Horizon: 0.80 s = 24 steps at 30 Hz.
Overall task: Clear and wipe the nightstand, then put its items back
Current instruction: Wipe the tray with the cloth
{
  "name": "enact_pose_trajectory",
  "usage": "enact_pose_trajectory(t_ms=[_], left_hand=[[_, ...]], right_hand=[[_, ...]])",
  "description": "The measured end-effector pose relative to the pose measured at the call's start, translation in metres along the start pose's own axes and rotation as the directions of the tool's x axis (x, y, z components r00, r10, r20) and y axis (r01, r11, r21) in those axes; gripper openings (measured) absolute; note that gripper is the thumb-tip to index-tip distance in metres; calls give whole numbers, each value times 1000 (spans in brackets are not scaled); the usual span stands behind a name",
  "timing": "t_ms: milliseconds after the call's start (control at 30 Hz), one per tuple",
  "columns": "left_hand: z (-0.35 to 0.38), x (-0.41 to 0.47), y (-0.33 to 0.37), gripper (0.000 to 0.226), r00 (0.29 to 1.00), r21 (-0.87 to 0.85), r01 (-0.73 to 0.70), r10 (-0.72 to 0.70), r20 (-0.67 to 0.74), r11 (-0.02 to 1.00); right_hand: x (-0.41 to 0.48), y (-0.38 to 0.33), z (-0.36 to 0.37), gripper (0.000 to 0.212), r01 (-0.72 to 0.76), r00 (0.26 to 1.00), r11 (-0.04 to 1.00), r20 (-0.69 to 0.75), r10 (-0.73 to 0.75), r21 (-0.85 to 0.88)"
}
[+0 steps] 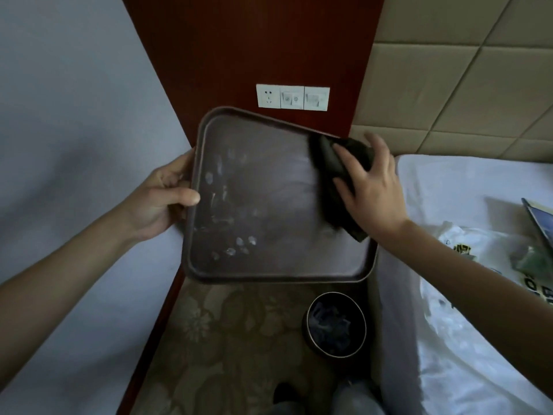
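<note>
Pale wall (74,115) at nine o'clock of the view, with a bare forearm rising from seven o'clock.

Left hand (161,196) at the tray's nine o'clock: curls round the left rim, thumb laid over the lip onto the inner face, fingers tucked behind. Holds the tray (263,205) up off the floor at the centre of the view, between both hands, inner face turned toward the camera. Dark brown, rectangular, with rounded corners and a raised rim. Pale fingerprint smudges (236,247) over its left half, from ten down to seven o'clock; right half plainer, with a dull sheen.

Behind it at twelve o'clock, red-brown wood panel (239,40) carrying a white row of socket and switch plates (293,97) just above the tray's top edge. Below at six o'clock, patterned carpet (224,339). At the tray's five o'clock, round waste bin (335,324) with something dark and crumpled inside, standing on the carpet just beside the bed.

Dark cloth (326,157) at the tray's two to four o'clock, lying against the inner face and overlapping the right rim. Right hand (374,187) on top of it: fingers spread and fairly straight, presses the cloth onto the tray.

Farther right, at one o'clock, beige padded headboard (449,85). At four o'clock, white bed (449,369) bearing a crumpled clear plastic bag (466,265) and, at the right edge at three o'clock, the corner of a booklet (538,223).
</note>
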<state>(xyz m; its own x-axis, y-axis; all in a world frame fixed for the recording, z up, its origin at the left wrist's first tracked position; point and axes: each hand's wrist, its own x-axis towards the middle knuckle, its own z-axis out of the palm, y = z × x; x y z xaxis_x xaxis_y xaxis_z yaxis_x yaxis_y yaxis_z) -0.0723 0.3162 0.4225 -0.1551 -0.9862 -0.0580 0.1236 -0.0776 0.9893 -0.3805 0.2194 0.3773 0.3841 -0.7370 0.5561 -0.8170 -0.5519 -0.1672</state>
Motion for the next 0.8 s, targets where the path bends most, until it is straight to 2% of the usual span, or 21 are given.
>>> enact_pose_trajectory(t_ms=[67, 133, 233, 300, 367, 467, 500, 533, 567, 600, 667, 733, 800], left_hand=[[1, 0, 5, 72, 1000, -3, -25, 25, 8, 1000], [5, 5, 7, 85, 1000, 15, -27, 27, 4, 1000], [17, 15, 9, 95, 999, 26, -32, 32, -19, 999], [24, 18, 9, 81, 994, -18, -71, 69, -81, 997], [26, 18, 8, 73, 981, -70, -100, 86, -176, 993], [22, 9, 8, 73, 959, -32, -112, 99, -264, 993], [21, 5, 10, 72, 958, -6, -111, 106, -267, 994], [20, 2, 11, 70, 959, 9, -110, 109, -262, 994], [19, -2, 13, 68, 961, 9, -109, 108, -256, 994], [19, -7, 15, 66, 962, -1, -107, 103, -254, 994], [20, -13, 17, 67, 964, -29, -109, 99, -245, 994], [24, -13, 17, 72, 973, -28, -114, 105, -207, 993], [33, -10, 17, 76, 984, -6, -82, 80, -160, 997]], right_hand=[[9, -8, -3, 45, -53, 998, 995, -21, 55, 82], [26, -32, -8, 44, -93, 994, 981, -41, 101, 171], [43, -82, -16, 48, -76, 996, 958, -23, 86, 277], [33, -110, -16, 50, 20, 1000, 964, -5, -19, 265], [11, -119, -15, 46, 165, 982, 949, 41, -183, 269], [-24, -100, -8, 39, 429, 867, 850, 126, -483, 305], [-32, -87, -5, 38, 498, 820, 819, 153, -552, 285], [-36, -73, -2, 38, 520, 803, 815, 178, -569, 256], [-36, -59, 0, 39, 481, 831, 846, 187, -524, 232], [-33, -47, 2, 41, 377, 889, 898, 185, -420, 228], [-16, -38, -3, 42, 49, 985, 959, 143, -92, 281], [7, -47, -12, 42, -184, 981, 914, 123, 149, 362], [32, -73, -23, 44, -225, 974, 864, 74, 215, 451]])
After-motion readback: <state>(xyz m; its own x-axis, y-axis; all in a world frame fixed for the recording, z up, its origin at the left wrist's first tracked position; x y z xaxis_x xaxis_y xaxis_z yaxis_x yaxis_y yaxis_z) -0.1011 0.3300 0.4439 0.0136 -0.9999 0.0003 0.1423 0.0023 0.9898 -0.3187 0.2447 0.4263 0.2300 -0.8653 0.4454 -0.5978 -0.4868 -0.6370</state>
